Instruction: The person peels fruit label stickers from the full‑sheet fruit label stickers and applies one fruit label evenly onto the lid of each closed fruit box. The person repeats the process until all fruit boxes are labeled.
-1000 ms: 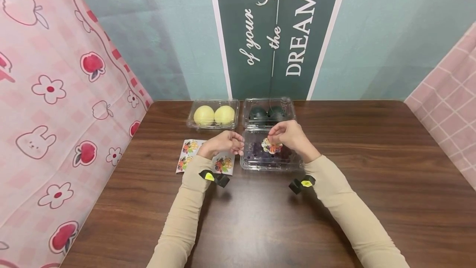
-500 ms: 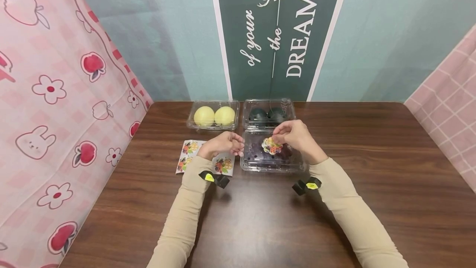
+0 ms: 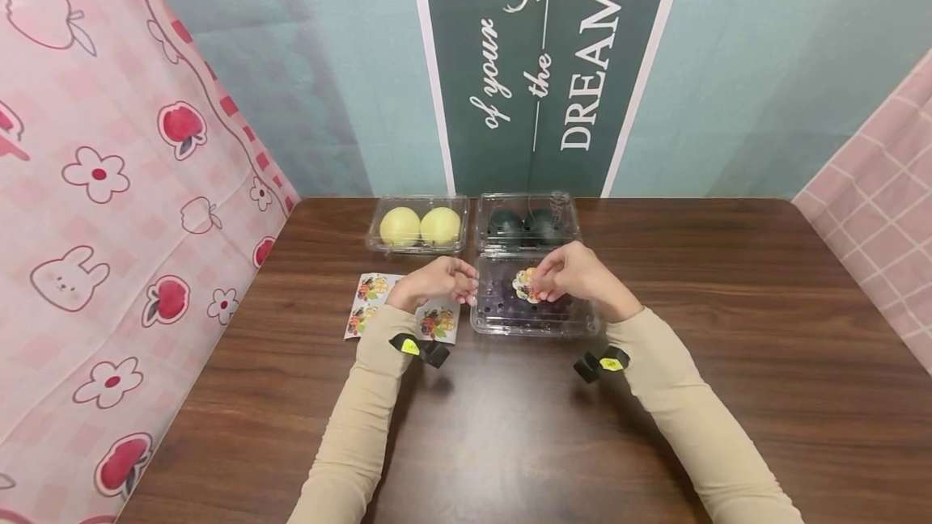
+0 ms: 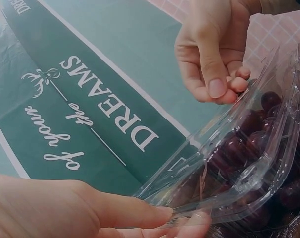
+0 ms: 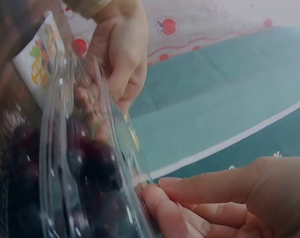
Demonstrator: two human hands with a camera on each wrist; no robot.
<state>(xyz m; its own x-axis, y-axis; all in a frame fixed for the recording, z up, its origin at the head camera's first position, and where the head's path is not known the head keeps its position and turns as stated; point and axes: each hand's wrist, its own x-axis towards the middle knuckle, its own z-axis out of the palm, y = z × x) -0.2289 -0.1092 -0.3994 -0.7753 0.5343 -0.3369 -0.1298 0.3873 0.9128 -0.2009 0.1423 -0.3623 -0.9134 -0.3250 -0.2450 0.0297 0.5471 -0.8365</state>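
A clear plastic box (image 3: 502, 323) of dark red grapes (image 4: 256, 141) sits with its lid down. On the lid lies a scalloped fruit-print sticker (image 3: 526, 286). My left hand (image 3: 440, 281) pinches the box's left rim, thumb above and fingers below, as the left wrist view shows. My right hand (image 3: 582, 277) is over the lid, its bent thumb and index fingertips together at the sticker's right edge. In the right wrist view these fingertips (image 5: 157, 198) are right at the lid's surface. I cannot tell whether they pinch the sticker's edge or only press on it.
A white sheet of fruit stickers (image 3: 438, 322) lies under my left wrist. Behind stand a clear box with two pale yellow round fruits (image 3: 420, 226) and another with two dark round fruits (image 3: 524, 225). The wooden table (image 3: 495, 427) runs back to a cloth backdrop (image 3: 328, 103).
My right fingertips have shifted from the sticker's upper edge to its right side, and the right wrist has moved slightly right. The sticker and my left hand have stayed in place.
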